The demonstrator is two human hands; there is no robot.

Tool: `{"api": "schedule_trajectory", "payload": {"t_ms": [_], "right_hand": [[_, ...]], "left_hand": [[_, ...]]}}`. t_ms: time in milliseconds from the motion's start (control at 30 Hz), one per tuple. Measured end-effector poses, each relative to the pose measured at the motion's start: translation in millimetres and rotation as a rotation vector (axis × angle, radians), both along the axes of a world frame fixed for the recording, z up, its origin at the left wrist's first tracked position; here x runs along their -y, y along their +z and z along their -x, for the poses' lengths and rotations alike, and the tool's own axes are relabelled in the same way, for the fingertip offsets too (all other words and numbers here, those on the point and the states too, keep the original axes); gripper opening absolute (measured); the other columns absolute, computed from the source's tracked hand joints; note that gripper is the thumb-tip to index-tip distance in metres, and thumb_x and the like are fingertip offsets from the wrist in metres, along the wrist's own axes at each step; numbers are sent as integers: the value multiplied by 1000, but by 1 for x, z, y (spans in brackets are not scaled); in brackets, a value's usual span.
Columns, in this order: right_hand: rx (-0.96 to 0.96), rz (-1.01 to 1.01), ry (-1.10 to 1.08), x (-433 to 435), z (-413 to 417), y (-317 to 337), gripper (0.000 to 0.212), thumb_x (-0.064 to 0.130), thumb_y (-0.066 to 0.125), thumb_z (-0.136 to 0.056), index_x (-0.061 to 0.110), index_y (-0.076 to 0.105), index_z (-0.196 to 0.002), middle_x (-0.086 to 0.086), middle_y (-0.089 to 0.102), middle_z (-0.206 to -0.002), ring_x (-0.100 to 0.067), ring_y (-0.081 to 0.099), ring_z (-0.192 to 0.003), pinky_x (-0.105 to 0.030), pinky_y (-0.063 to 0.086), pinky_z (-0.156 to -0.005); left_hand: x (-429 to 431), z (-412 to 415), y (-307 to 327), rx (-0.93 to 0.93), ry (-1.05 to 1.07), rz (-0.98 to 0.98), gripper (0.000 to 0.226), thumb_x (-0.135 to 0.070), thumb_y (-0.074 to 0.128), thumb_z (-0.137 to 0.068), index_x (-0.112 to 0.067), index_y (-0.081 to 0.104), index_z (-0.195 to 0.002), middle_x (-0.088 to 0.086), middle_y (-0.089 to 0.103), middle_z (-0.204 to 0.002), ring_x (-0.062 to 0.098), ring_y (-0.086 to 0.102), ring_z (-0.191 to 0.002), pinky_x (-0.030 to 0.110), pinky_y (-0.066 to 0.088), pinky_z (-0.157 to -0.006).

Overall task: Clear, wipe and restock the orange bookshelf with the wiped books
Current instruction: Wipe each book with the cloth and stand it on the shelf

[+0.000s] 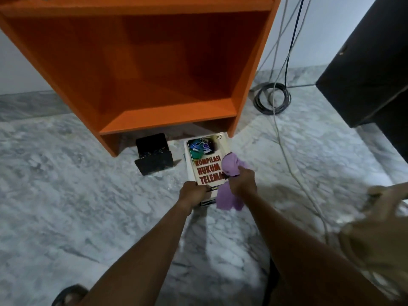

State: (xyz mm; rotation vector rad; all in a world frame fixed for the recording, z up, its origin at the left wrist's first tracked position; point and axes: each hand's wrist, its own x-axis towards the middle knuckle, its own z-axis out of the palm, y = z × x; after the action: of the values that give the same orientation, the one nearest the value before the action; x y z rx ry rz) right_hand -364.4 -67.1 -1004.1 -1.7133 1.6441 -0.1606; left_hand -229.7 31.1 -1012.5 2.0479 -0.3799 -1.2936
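The orange bookshelf [167, 115] stands ahead with its lower compartment bare. On the marble floor in front of it lies a stack of books; the top book [204, 157] has a cream cover with red lettering. My left hand [192, 192] grips that book's near left corner. My right hand [241, 181] is closed on a purple cloth [229, 166], which rests on the cover's right side and hangs down below the hand.
A black bookend [153, 156] sits on the floor left of the books, under the shelf's edge. Coiled cables [272, 99] and loose white wires [293, 171] lie to the right. A dark cabinet [373, 69] stands at far right.
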Motion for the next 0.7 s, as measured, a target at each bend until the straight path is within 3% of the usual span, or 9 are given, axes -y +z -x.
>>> {"api": "schedule_trajectory", "payload": {"t_ms": [133,200,267,333,433,567,633,700], "right_hand": [[-27,65,25,-7,4,-6,24,17,46,-95,11,63,-110,-13,67,-108,-29,63,-87,-32,48,-67],[-68,84,68,-7,6,-5,29,16,48,-91,14,60,-117,-13,63,-112,-31,63,-94,-34,51,-76],[-65,72,92,-9,11,-5,37,16,52,-86,18,59,-123,-12,62,-114,-31,63,-98,-38,52,-84],[-44,62,94,-14,18,-7,35,18,54,-81,19,63,-116,-12,67,-107,-32,66,-94,-39,56,-81],[-13,67,132,-26,31,-13,23,10,59,-82,13,68,-103,-15,71,-98,-36,68,-88,-30,46,-68],[34,47,200,-43,39,-13,28,6,63,-89,6,69,-116,-18,71,-111,-38,65,-102,-27,39,-72],[67,77,196,-51,37,-6,29,7,58,-95,1,65,-122,-24,67,-119,-41,61,-111,-31,41,-78],[134,131,178,-59,32,9,27,12,52,-102,-2,61,-124,-25,63,-123,-42,59,-114,-34,42,-84]], "left_hand": [[11,-9,-7,-147,104,1,33,-30,82,-75,-10,74,-100,11,77,-102,28,73,-94,43,60,-89],[14,-13,-5,-254,123,28,27,-23,80,-83,-7,73,-104,11,77,-102,24,73,-90,36,62,-82],[13,-15,2,-336,111,34,19,-19,77,-89,-8,71,-103,8,76,-96,18,72,-80,26,60,-61],[7,-20,3,-359,95,42,19,-19,74,-92,-8,70,-106,6,75,-94,14,69,-75,22,55,-52],[-9,-25,-2,-369,50,37,26,-20,70,-95,-3,70,-114,7,75,-99,14,67,-74,22,54,-57],[-25,-13,6,-437,30,101,23,-7,61,-98,-4,60,-121,15,74,-113,27,72,-98,40,61,-79],[-29,-9,18,-508,71,184,39,0,62,-94,-2,51,-131,19,71,-120,32,72,-107,47,62,-78],[-33,-11,34,-517,113,263,45,4,62,-92,-2,50,-134,20,70,-122,32,72,-106,43,63,-72]]}}
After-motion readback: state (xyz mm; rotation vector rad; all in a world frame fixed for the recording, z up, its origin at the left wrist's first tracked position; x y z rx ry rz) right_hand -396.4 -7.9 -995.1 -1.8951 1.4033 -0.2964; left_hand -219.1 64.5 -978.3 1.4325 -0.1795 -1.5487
